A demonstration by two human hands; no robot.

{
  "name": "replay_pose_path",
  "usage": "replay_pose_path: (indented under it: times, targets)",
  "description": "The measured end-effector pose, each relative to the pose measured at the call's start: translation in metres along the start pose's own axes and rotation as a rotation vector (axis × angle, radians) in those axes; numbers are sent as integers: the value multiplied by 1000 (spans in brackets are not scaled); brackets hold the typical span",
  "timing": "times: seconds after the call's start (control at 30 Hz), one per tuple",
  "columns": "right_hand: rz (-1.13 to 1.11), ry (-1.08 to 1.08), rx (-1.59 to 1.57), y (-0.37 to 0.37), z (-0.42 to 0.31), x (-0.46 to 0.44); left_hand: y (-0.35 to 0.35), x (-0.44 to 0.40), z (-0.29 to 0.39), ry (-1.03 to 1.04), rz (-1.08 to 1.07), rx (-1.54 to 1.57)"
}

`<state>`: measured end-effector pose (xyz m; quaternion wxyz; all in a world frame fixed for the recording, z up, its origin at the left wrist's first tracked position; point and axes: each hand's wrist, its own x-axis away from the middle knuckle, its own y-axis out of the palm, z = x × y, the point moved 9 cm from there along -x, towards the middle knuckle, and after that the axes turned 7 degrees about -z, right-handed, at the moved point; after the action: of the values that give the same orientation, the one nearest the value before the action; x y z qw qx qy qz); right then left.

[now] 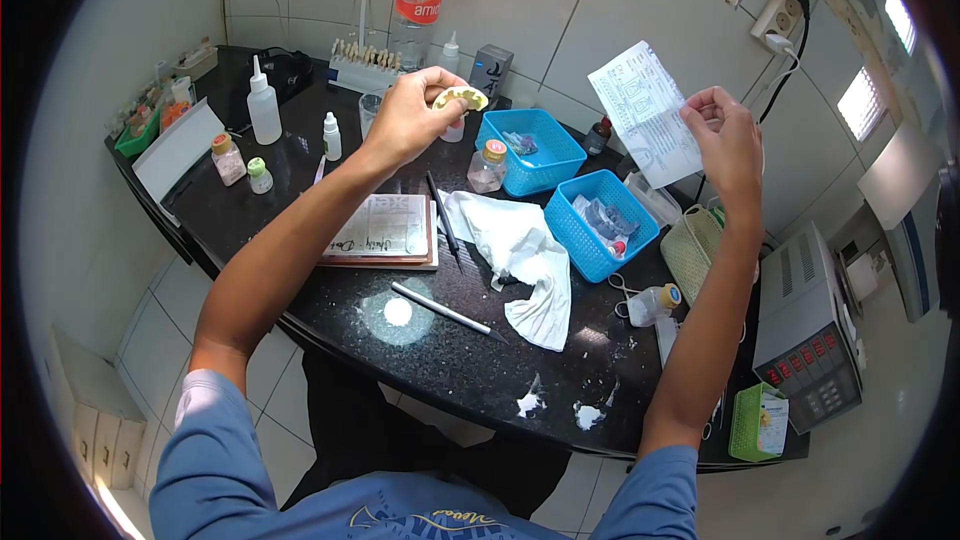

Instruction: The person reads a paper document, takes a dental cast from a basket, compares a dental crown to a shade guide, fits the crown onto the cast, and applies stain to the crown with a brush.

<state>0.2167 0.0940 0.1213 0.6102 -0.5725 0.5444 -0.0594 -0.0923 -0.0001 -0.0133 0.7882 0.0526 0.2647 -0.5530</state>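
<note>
Raised over the far side of the desk, my left hand pinches a small yellowish, arch-shaped dental model between thumb and fingers. My right hand holds up a white printed paper form by its right edge; the form has diagrams and handwriting on it. Below the left forearm lies a notebook with handwriting, a dark pen-like tool along its right side. A crumpled white cloth rests beside that, and a grey pen-shaped tool lies in front.
Two blue baskets with small packets stand right of centre. Dropper bottles and jars stand around the black desk. White powder marks the front edge. A machine with red displays is at right.
</note>
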Motion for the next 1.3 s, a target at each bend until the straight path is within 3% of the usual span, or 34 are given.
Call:
replay_pose_path:
  times: [0.37, 0.43, 0.6, 0.67, 0.7, 0.77, 0.9, 0.97, 1.03, 1.1, 1.13, 1.27, 1.3]
  targets:
    - [-135, -454, 44, 98, -89, -45, -11, 11, -14, 22, 147, 32]
    - [-202, -560, 168, 126, -93, -48, -15, 11, -14, 29, 140, -19]
    - [-375, -429, 212, 170, -79, -58, -15, 17, -16, 25, 132, -72]
    - [-185, -633, 290, 171, -91, -52, -15, 19, -15, 33, 147, -90]
    - [-188, -633, 293, 172, -96, -51, -15, 20, -14, 33, 147, -86]
    - [-375, -427, 351, 192, -90, -57, -17, 21, -11, 14, 172, -100]
    - [-464, -347, 222, 215, -83, -54, -19, 22, -11, 0, 168, -90]
    - [-401, -508, 14, 225, -83, -52, -20, 22, -11, 18, 186, -68]
    - [-385, -541, 39, 218, -91, -45, -17, 21, -13, 42, 157, -56]
    - [-824, -397, 183, 248, -80, -31, -18, 22, -12, 52, 179, -101]
    - [-894, -365, 193, 253, -77, -25, -17, 22, -12, 55, 177, -101]
    - [-881, -448, 230, 259, -72, -22, -17, 24, -11, 46, 184, -125]
    - [-794, -480, 145, 257, -75, -27, -18, 23, -11, 41, 187, -134]
